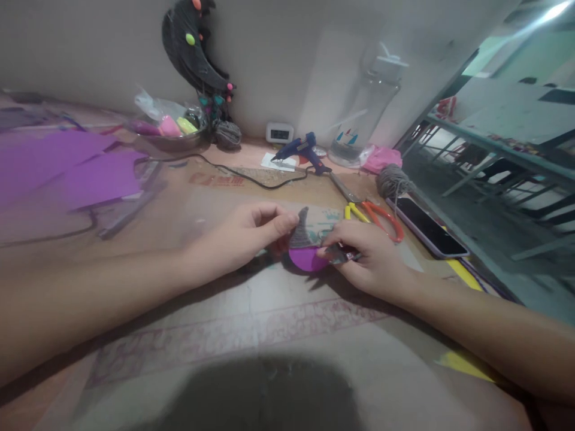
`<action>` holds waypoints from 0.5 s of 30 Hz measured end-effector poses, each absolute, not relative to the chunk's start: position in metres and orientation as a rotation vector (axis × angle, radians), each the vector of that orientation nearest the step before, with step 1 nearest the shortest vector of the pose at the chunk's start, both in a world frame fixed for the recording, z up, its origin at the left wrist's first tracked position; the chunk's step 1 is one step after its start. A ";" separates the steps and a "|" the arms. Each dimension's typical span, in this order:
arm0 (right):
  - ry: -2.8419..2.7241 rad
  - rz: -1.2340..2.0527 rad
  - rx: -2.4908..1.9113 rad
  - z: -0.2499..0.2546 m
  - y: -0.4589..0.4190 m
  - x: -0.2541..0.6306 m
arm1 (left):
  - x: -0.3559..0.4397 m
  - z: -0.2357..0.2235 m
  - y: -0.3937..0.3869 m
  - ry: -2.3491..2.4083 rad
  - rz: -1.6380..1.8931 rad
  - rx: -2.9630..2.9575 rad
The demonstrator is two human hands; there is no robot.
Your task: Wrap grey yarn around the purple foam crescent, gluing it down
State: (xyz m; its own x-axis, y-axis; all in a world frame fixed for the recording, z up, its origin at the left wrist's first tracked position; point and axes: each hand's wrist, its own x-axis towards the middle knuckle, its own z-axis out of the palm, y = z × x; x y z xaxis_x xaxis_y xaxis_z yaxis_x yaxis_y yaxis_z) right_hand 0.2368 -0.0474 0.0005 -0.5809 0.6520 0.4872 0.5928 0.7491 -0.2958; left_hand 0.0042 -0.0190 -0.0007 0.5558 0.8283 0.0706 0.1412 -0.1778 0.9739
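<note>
Thumb and fingers of my left hand (269, 226) are closed in a pinch at the left edge of a small grey yarn-covered piece (302, 232), which tapers to a curved tip at the top. A purple rounded piece (308, 259) shows below the grey part. My right hand (371, 254) is closed around a small shiny metal tool (344, 254), mostly hidden by the fingers; its exact kind is unclear. Those right fingertips are at the right edge of the grey and purple piece. Just beyond that hand lie scissors with orange handles (389, 222) and a yellow-handled tool (354, 212).
A blue glue gun (302, 149) with a black cord lies behind the hands, near a white digital clock (280, 132). Grey yarn (393, 181) and a phone (429, 227) are at right. Purple sheets (67, 167), a metal bowl (171, 141) and a clear bottle (362, 120) stand around.
</note>
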 end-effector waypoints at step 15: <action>-2.234 0.393 -0.936 0.005 -0.049 0.236 | 0.005 0.005 -0.027 0.845 0.576 1.735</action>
